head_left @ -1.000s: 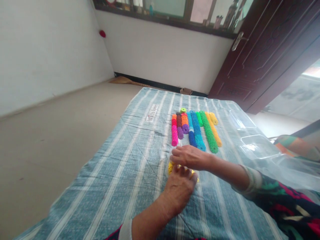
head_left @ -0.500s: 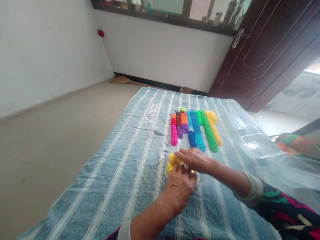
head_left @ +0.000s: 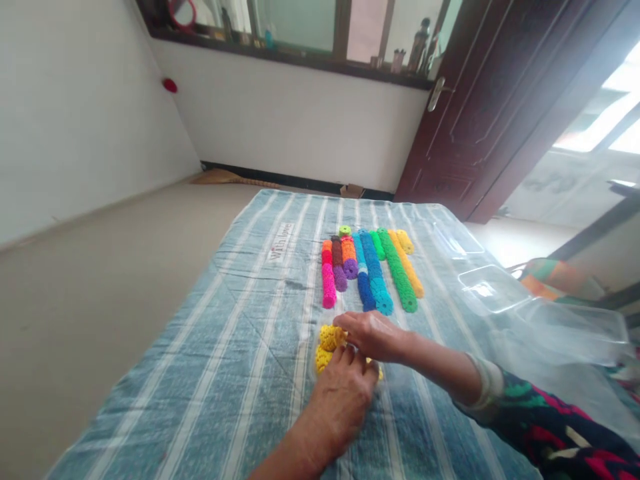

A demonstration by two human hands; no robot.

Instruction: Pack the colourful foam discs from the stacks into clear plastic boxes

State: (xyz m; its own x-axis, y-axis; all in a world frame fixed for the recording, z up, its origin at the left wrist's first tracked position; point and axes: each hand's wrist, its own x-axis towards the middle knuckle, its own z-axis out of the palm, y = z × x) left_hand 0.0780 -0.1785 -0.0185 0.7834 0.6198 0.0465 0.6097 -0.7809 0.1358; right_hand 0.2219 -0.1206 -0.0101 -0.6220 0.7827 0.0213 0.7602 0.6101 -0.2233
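Yellow knitted pieces (head_left: 324, 359) lie in a clear plastic container (head_left: 316, 347) near the table's middle. My left hand (head_left: 343, 393) rests over them from the front, fingers bent down onto the yellow pieces; its fingertips are partly hidden. Just behind it, my right hand (head_left: 370, 333) reaches in from the right, thumb and fingers pinched on a yellow-orange piece (head_left: 341, 335) at the container's far side. Beyond both hands lie rows of coloured knitted rolls: pink (head_left: 329, 287), purple, blue (head_left: 375, 267), green (head_left: 397, 270) and orange-yellow.
Clear plastic containers (head_left: 493, 289) stand along the table's right side, with clear plastic sheeting nearer me. A "With love" label (head_left: 282, 241) lies on the striped cloth (head_left: 240, 320) at the left. Behind the table are a white wall and a dark red door (head_left: 475, 100).
The whole view has shifted, so the table appears further left and lower. A yellow-orange piece now shows at my right fingertips. Both hands remain over the container.
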